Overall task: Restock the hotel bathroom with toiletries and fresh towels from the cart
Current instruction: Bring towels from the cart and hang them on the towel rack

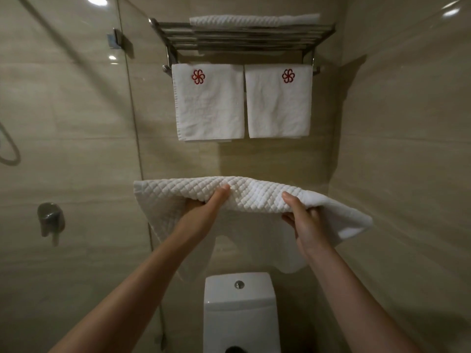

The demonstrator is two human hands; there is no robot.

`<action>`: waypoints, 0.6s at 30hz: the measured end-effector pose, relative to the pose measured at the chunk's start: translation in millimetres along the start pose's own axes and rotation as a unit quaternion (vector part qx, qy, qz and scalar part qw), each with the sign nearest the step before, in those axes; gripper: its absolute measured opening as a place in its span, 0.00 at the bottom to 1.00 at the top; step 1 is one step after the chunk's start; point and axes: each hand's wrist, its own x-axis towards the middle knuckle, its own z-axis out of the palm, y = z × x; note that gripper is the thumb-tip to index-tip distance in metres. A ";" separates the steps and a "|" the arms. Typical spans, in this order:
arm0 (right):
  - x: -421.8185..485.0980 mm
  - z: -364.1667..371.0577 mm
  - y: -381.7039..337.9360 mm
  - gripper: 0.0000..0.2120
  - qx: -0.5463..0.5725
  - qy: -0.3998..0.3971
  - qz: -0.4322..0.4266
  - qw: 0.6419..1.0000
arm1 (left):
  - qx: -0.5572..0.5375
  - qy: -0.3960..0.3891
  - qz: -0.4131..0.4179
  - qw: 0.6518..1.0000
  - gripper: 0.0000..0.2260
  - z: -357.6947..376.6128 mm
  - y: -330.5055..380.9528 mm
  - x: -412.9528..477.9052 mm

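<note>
Left grip: the left hand [204,207] pinches the near edge of the quilted towel [254,192], thumb lying on top, fingers tucked beneath and mostly hidden.
Right grip: the right hand [303,220] holds the same edge further right, thumb on top, fingers curled under the fold.
Quilted towel: white and folded, held flat and raised in the air between both hands. Its left end droops down and a loose layer hangs below the right hand. It is above the toilet tank and well below the rack.
Toilet tank: the toilet tank [239,301] is white, directly under the towel, with a round flush button [239,284] on its lid.
Hanging towels: the left logo towel [207,103] and the right logo towel [279,103] hang side by side from the rack's bar, each with a red flower emblem.
Rack: the metal rack [242,36] is fixed to the beige tiled wall.
Rack top: a folded towel [254,20] of the same quilted weave lies on it.
Left side: a glass shower panel [76,123], with a shower valve [49,217] seen behind it.
</note>
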 end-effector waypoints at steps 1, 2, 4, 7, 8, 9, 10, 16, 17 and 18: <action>7.1 4.7 -0.3 0.05 0.002 0.000 -0.003 1.000 | -0.002 -0.001 0.003 1.000 0.23 -0.3 1.2 8.1; 14.4 9.2 -1.4 0.04 0.006 0.001 -0.006 1.000 | -0.004 -0.001 0.005 1.000 0.23 -0.1 2.2 16.6; 30.1 17.8 -5.1 0.05 0.012 0.000 -0.025 1.000 | -0.012 -0.001 0.015 1.000 0.25 1.0 6.4 34.0; 55.4 28.3 -13.9 0.15 0.008 -0.012 -0.057 0.998 | -0.017 -0.004 0.025 1.000 0.28 4.4 14.0 59.2; 65.2 31.0 -15.7 0.15 0.005 -0.013 -0.064 0.998 | -0.019 -0.009 0.027 0.999 0.29 6.2 15.7 67.6; 75.3 33.0 -17.1 0.13 0.008 -0.018 -0.070 0.997 | -0.022 -0.013 0.033 0.999 0.30 8.9 17.9 75.7; 84.9 35.0 -18.4 0.09 0.011 -0.024 -0.074 0.997 | -0.025 -0.016 0.040 0.999 0.31 11.4 19.7 84.3; 153.3 44.1 -20.7 0.04 0.004 -0.071 -0.124 0.990 | -0.019 -0.007 0.126 0.992 0.25 41.8 40.1 136.2; 163.6 45.1 -22.0 0.03 0.004 -0.084 -0.130 0.988 | -0.018 -0.006 0.145 0.989 0.23 46.0 44.3 142.4; 175.2 45.3 -23.9 0.04 0.004 -0.099 -0.141 0.985 | -0.020 0.000 0.161 0.987 0.22 51.2 48.4 150.0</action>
